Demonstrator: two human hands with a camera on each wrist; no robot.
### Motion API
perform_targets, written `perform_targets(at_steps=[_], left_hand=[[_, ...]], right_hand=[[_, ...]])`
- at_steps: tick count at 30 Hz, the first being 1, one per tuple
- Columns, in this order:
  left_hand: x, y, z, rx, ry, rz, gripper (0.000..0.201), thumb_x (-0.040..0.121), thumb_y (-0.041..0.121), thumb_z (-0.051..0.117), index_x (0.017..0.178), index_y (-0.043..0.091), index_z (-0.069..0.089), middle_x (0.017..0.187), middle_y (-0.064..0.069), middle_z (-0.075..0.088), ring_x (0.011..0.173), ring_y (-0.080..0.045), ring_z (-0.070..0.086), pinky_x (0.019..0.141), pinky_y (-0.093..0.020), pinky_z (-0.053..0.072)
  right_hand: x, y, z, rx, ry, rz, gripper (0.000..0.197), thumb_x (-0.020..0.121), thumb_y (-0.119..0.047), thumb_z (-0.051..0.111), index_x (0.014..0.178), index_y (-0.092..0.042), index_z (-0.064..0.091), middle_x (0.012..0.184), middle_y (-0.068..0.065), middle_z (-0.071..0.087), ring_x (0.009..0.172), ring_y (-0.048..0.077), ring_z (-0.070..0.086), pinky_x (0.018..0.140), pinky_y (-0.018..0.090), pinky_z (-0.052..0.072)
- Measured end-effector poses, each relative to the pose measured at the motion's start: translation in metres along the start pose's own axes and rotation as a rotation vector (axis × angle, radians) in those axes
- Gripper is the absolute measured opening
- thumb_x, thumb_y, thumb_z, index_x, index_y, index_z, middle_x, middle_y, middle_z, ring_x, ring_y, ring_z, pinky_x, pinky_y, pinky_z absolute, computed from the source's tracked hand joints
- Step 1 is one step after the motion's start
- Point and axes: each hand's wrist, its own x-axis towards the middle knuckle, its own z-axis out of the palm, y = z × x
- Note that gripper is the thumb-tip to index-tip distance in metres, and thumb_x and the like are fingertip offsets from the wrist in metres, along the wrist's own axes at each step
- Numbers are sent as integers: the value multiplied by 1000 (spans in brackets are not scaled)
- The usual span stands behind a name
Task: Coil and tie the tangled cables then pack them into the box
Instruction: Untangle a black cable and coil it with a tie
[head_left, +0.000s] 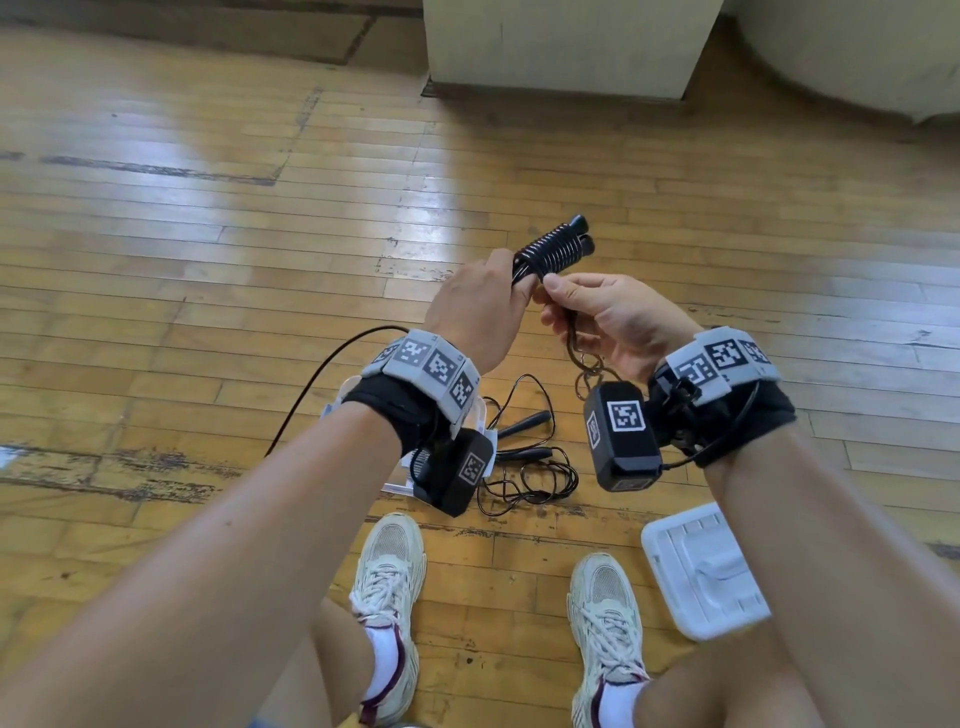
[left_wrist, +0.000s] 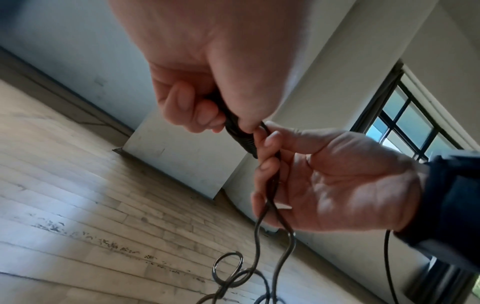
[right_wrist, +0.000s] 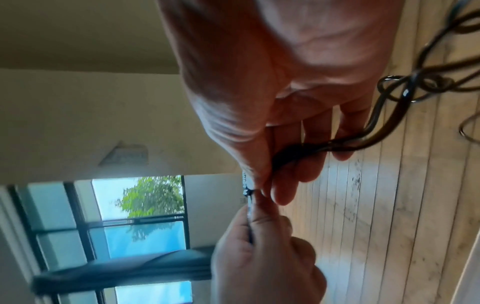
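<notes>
both hands grip one wound cable bundle (head_left: 553, 249) — left hand (head_left: 475, 306) clenching it, right hand (head_left: 613, 317) pinching its tail

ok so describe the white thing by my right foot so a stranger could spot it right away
On the wooden floor, look just right of the right shoe. The white plastic lid lies flat there, the only white, ribbed rectangle; the tangled cables nearby are thin and black.

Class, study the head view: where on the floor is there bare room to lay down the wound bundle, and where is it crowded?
Bare boards lie left of the left hand and beyond the bundle. Crowded: loose cables ahead of the shoes, white lid at right.
</notes>
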Motion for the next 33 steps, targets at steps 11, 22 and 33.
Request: perform_targets(at_steps=[11, 22, 33], left_hand=[[3, 7, 3, -863, -83, -287, 47, 108, 31, 36, 98, -7, 62, 65, -4, 48, 44, -13, 42, 41, -23, 33], [1, 13, -8, -1261, -299, -411, 38, 105, 33, 34, 88, 11, 59, 63, -8, 50, 44, -14, 30, 40, -21, 22], [1, 8, -1, -763, -171, -219, 34, 105, 36, 44, 115, 4, 51, 88, -10, 69, 67, -21, 66, 63, -36, 53]], right_hand=[[4, -1, 1, 29, 68, -29, 28, 91, -39, 69, 94, -12, 74, 76, -3, 65, 70, 9, 55, 72, 27, 42], [3, -2, -1, 358, -115, -161, 43, 83, -20, 74, 122, -13, 59, 115, 14, 66, 83, 21, 63, 91, 44, 37], [4, 1, 0, 39, 132, -224, 40, 86, -19, 76, 122, -7, 62, 106, 3, 72, 76, 8, 63, 69, 25, 49]])
